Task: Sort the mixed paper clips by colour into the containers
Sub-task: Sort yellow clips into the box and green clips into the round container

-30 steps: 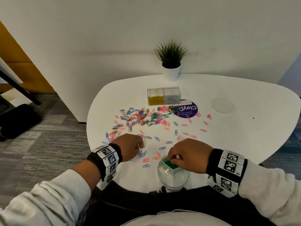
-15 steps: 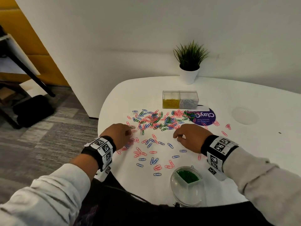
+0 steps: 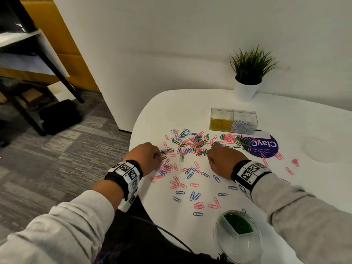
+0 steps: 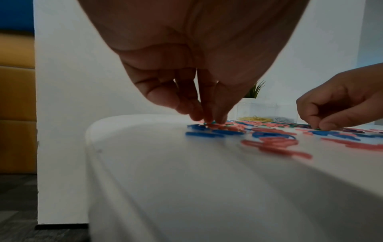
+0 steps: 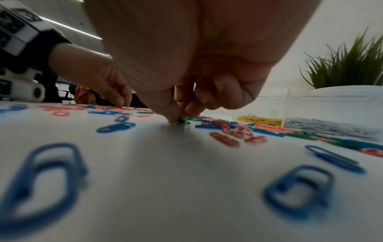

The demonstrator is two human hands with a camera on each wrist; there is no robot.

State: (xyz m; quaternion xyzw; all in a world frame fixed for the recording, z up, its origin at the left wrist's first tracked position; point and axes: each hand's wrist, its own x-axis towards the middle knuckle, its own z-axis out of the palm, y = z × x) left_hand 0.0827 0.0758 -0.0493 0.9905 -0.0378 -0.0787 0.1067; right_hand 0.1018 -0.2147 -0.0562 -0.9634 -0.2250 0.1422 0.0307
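Head view: white table [image 3: 238, 103] carrying a scatter of pink, blue and green clips [image 3: 192, 147], densest toward 12 o'clock of the two hands and thinning toward the near edge. Left hand [image 3: 148, 155] sits at the 9 o'clock side of the scatter, knuckles up, fingertips down among the clips. Left wrist view shows its fingers [image 4: 207, 104] bunched together with the tips pressed onto a small green clip [image 4: 209, 122] lying on pink ones; grip is a narrow pinch, closed to the clip. Right hand [image 3: 222, 159] lies just right of centre, well apart from the left. Right wrist view shows its thumb and forefinger [image 5: 172, 106] nearly closed, pinching the end of a green clip [image 5: 183, 121] that still touches the table.

A clear twin box [image 3: 233, 121] stands at 12 o'clock beyond the scatter: left compartment holds yellow clips, right compartment silver ones. A round clear tub [image 3: 238, 242] stands at 6 o'clock by the near edge, under the right forearm; one wedge compartment holds green clips [image 3: 238, 224], the remainder cannot be made out. A purple round sticker [image 3: 262, 147] lies at 1 o'clock, with some clips on its left edge. A potted plant [image 3: 249, 73] stands at the far edge beyond the box. Both wrists wear marker-patterned bands [image 3: 126, 174].
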